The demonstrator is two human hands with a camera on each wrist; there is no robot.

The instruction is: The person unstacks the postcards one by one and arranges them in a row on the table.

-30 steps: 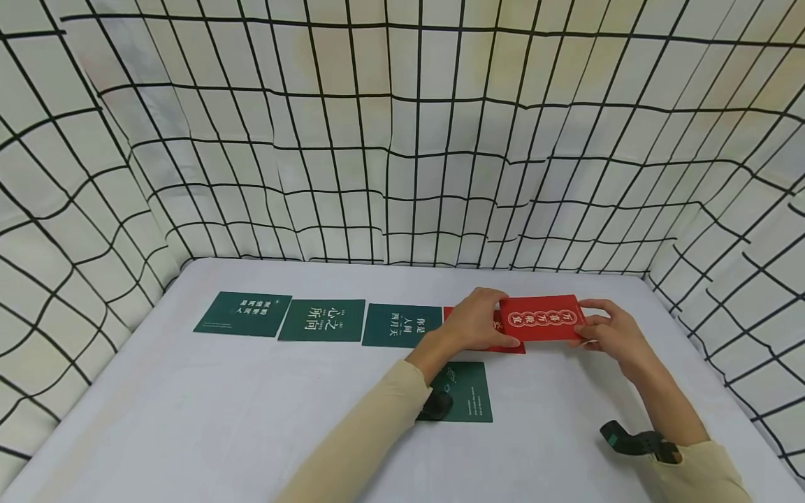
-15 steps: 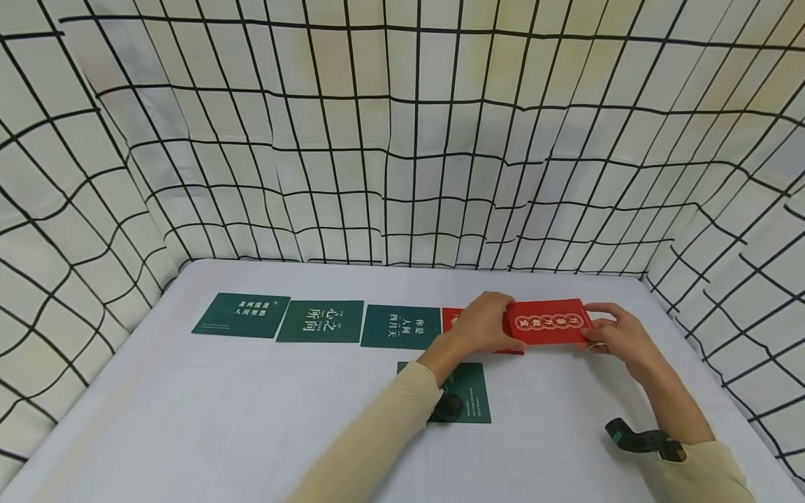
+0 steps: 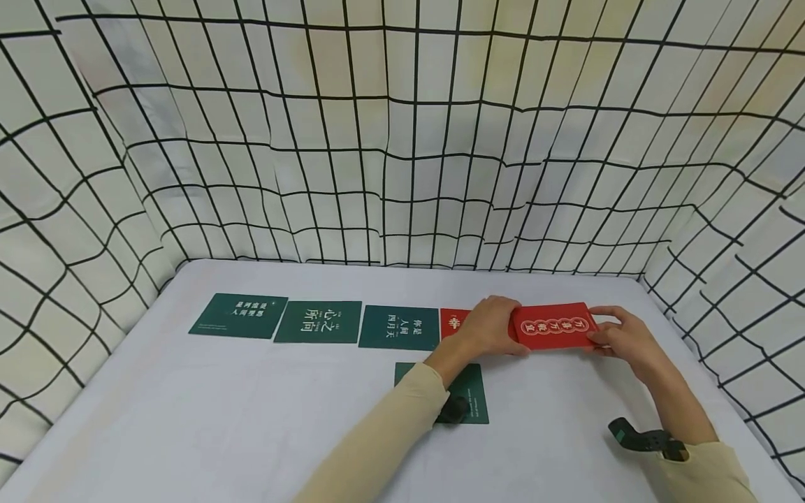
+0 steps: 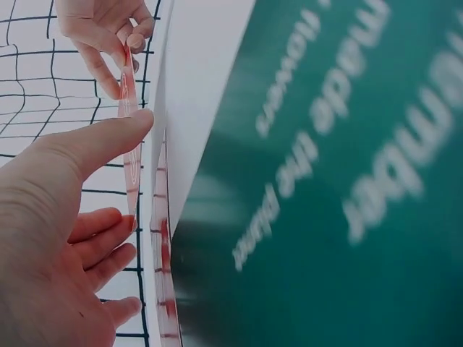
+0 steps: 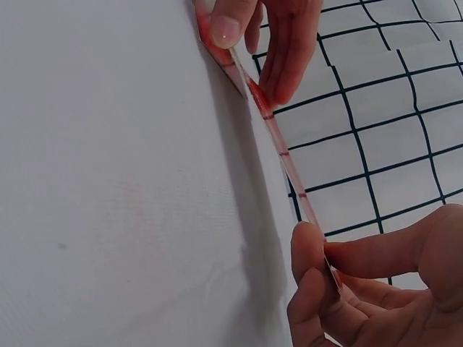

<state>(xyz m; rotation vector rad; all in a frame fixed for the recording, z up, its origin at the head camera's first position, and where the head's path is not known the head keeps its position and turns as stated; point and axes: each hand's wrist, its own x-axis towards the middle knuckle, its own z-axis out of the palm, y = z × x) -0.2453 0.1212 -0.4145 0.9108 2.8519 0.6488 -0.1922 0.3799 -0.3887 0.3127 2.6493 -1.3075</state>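
Observation:
My right hand (image 3: 625,342) pinches the right end of a red card (image 3: 555,326) with pale lettering between thumb and fingers; the right wrist view shows the card (image 5: 293,173) nearly edge-on. At its left end, my left hand (image 3: 490,328) holds it, thumb at the near edge and fingers at the far side. Partly hidden under the left hand, a second red card (image 3: 452,322) lies on the table. Below the left forearm is a green card (image 3: 473,388), partly covered by the sleeve; its print fills much of the left wrist view.
Three green cards lie in a row to the left: one at the far left (image 3: 239,315), one in the middle (image 3: 318,321) and one beside the red card (image 3: 399,327). A white cloth covers the table (image 3: 220,412). Black-lined netting (image 3: 402,175) stands around the back and sides.
Both hands have shifted a little to the right with the red card, and its right end now tilts slightly upward. The green cards have stayed in place.

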